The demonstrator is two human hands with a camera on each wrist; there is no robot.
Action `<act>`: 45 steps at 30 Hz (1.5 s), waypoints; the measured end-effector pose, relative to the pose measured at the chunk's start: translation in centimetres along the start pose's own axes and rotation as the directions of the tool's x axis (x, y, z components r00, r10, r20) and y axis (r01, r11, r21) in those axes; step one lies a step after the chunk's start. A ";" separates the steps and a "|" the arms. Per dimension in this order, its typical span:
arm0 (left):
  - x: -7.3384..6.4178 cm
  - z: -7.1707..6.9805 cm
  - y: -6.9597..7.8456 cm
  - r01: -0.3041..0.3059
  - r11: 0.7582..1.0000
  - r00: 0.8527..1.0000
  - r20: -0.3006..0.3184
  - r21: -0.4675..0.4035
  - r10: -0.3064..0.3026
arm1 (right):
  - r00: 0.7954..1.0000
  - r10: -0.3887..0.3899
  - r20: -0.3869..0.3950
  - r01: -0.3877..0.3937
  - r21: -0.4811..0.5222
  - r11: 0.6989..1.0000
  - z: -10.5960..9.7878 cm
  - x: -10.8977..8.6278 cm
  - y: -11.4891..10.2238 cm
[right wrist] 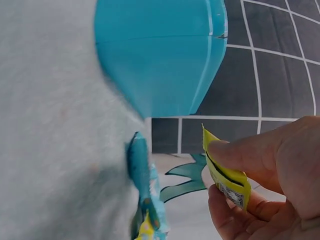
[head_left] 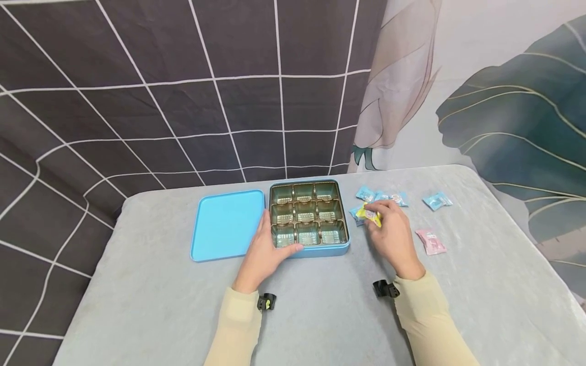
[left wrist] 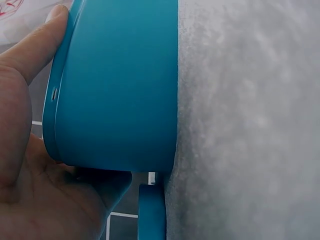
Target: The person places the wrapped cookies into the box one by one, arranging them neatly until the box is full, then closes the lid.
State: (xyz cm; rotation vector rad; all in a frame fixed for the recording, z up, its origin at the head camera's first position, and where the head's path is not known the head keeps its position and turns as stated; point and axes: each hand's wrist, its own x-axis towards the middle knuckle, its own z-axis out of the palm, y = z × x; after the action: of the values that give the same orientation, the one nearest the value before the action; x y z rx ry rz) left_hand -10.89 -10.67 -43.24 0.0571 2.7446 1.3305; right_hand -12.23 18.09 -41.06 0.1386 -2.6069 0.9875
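Observation:
A blue tin box [head_left: 320, 251] holds a clear tray [head_left: 305, 207] with three rows of bare compartments. My left hand [head_left: 264, 248] grips its near left corner, thumb on the front rim and fingers along the left side. In the left wrist view the thumb [left wrist: 42, 42] lies against the edge of the tin's wall [left wrist: 115, 90]. My right hand [head_left: 391, 231], right of the tin, pinches a small yellow candy wrapper [right wrist: 227, 182] between thumb and fingers. Close by that hand, several blue-wrapped candies [head_left: 365, 193] lie on the table, partly hidden by it.
The blue lid [head_left: 226, 223] lies flat just left of the tin. A pink-wrapped candy [head_left: 431, 242] and a separate blue one [head_left: 437, 201] lie further right on the grey cloth [head_left: 320, 315]. Behind the table hangs a dark gridded curtain [head_left: 247, 107].

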 end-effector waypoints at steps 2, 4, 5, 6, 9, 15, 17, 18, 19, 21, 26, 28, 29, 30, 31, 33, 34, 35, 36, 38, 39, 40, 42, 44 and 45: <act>0.0 0.0 0.0 -0.010 1.000 1.000 -0.002 -0.004 0.010 | 1.000 0.004 -0.014 -0.004 0.010 1.000 0.0 0.2 -0.2; 0.1 0.1 0.0 -0.015 1.000 1.000 -0.004 -0.009 0.015 | 1.000 0.004 -0.028 -0.004 0.019 1.000 0.0 0.4 -0.4; 0.1 0.1 0.0 -0.016 1.000 1.000 -0.005 -0.011 0.016 | 0.999 0.003 -0.034 -0.002 0.021 1.000 0.0 0.5 -0.5; 0.1 0.1 0.0 -0.014 1.000 1.000 -0.006 -0.014 0.014 | 0.999 0.000 -0.038 0.000 0.022 1.000 0.1 0.6 -0.6; 0.1 0.2 -0.1 -0.005 1.000 1.000 -0.001 -0.015 0.005 | 0.999 0.005 -0.040 -0.004 0.026 1.000 0.2 0.8 -0.7; 0.0 0.1 -0.1 0.004 1.000 1.000 0.006 -0.012 -0.004 | 0.999 0.037 -0.037 -0.036 0.024 0.999 0.5 1.2 -1.2; 0.0 0.0 -0.1 0.003 1.000 1.000 0.005 -0.017 -0.003 | 0.998 0.039 -0.042 -0.038 0.025 0.999 0.6 1.4 -1.5; 0.0 0.0 -0.1 0.002 1.000 1.000 0.005 -0.021 -0.002 | 0.998 0.040 -0.045 -0.039 0.026 0.999 0.6 1.6 -1.6; 0.0 0.0 0.0 0.002 1.000 1.000 0.005 -0.023 -0.002 | 0.998 0.039 -0.049 -0.037 0.027 0.999 0.7 1.7 -1.7; 0.0 0.0 -0.1 0.002 1.000 1.000 0.002 -0.026 -0.002 | 0.998 0.033 -0.056 -0.032 0.035 0.999 0.7 1.9 -1.9; 0.1 0.1 -0.3 -0.001 1.000 1.000 -0.010 -0.027 0.001 | 0.997 0.006 -0.079 -0.002 0.054 0.999 1.1 2.3 -2.3; 0.1 0.1 -0.3 -0.001 1.000 1.000 -0.012 -0.026 0.001 | 0.996 -0.011 -0.087 0.017 0.058 0.998 1.3 2.5 -2.5; 0.1 0.2 -0.3 -0.001 1.000 1.000 -0.012 -0.026 0.001 | 0.996 -0.021 -0.092 0.027 0.058 0.998 1.4 2.6 -2.5; 0.1 0.2 -0.3 -0.001 1.000 1.000 -0.013 -0.026 0.001 | 0.995 -0.031 -0.096 0.037 0.060 0.998 1.4 2.6 -2.7; 0.1 0.2 -0.3 -0.001 1.000 1.000 -0.012 -0.028 0.001 | 0.994 -0.038 -0.099 0.044 0.060 0.997 1.5 2.7 -2.7; 0.1 0.2 -0.3 0.000 1.000 1.000 -0.012 -0.031 0.000 | 0.993 -0.049 -0.103 0.055 0.060 0.997 1.6 2.9 -3.0; 0.1 0.1 -0.3 0.000 0.999 1.000 -0.012 -0.032 0.000 | 0.993 -0.051 -0.103 0.058 0.062 0.996 1.6 3.1 -3.1; 0.1 0.1 -0.3 -0.001 0.999 1.000 -0.014 -0.033 0.001 | 0.993 -0.052 -0.103 0.059 0.065 0.996 1.7 3.2 -3.2; 0.1 0.1 -0.3 -0.002 0.999 1.000 -0.015 -0.034 0.002 | 0.993 -0.053 -0.102 0.060 0.067 0.996 1.7 3.3 -3.2; 0.1 0.1 -0.2 -0.005 0.999 1.000 -0.015 -0.034 0.004 | 0.994 -0.050 -0.098 0.057 0.073 0.996 1.8 3.6 -3.3; 0.1 0.2 -0.2 -0.006 0.999 1.000 -0.016 -0.032 0.005 | 0.994 -0.048 -0.096 0.056 0.079 0.995 1.8 3.7 -3.4; 0.1 0.2 -0.2 -0.005 1.000 1.000 -0.017 -0.030 0.005 | 0.994 -0.046 -0.094 0.055 0.085 0.995 1.9 3.9 -3.5; 0.1 0.2 -0.3 -0.007 1.000 1.000 -0.018 -0.024 0.007 | 0.995 -0.044 -0.088 0.052 0.093 0.994 2.0 4.3 -3.6; 0.2 0.3 -0.4 -0.008 1.000 1.000 -0.019 -0.017 0.008 | 0.997 -0.037 -0.074 0.045 0.103 0.994 2.0 4.6 -3.9; 0.2 0.3 -0.4 -0.009 1.000 1.000 -0.019 -0.016 0.009 | 0.997 -0.031 -0.064 0.037 0.108 0.993 2.1 4.8 -4.0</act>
State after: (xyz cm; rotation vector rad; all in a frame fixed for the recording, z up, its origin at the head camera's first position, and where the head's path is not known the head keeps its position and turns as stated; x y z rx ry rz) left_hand -11.02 -10.71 -43.78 0.0557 2.7517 1.3623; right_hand -16.45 13.86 -38.29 0.1758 -2.4868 1.1041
